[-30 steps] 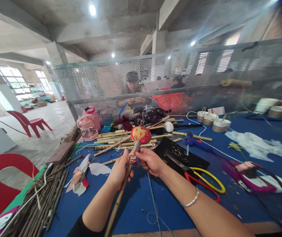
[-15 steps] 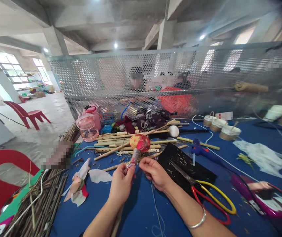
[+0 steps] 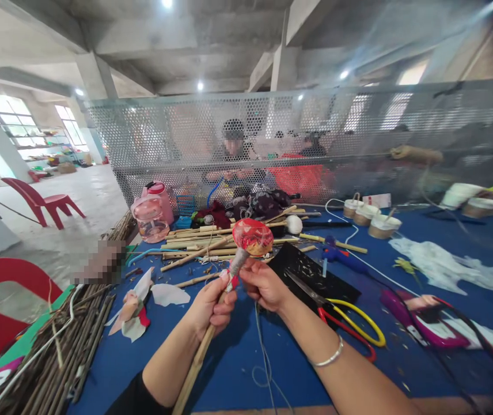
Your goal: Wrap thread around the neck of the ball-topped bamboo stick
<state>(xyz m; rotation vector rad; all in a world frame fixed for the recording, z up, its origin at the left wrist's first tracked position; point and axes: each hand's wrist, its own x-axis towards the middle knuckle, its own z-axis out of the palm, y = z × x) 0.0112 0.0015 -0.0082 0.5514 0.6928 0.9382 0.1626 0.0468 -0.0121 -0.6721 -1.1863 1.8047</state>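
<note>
My left hand (image 3: 212, 308) is closed round a wooden stick (image 3: 198, 360), which slants up and away from me. On its top end sits a ball wrapped in red and yellow patterned cloth (image 3: 253, 235). Grey thread is wound round the neck (image 3: 239, 260) beneath the ball, with cloth ends bunched below it. My right hand (image 3: 266, 285) is closed right beside the neck, fingers pinched together. A loose grey thread (image 3: 260, 334) hangs from under that hand to the table; the pinch point itself is partly hidden.
Scissors (image 3: 328, 305) lie on black cloth (image 3: 287, 260) at right, near a blue glue gun (image 3: 337, 253). Bamboo sticks (image 3: 194, 236), a white ball (image 3: 294, 224) and pink bottle (image 3: 149, 222) lie behind. Cloth scraps (image 3: 136, 308) and bundled twigs (image 3: 63, 340) are left. A person sits behind the mesh (image 3: 164, 138).
The stick has been turned, so the ball shows more red and sits slightly higher. My left fingers now wrap round the stick, and my right hand has come up closer to the neck.
</note>
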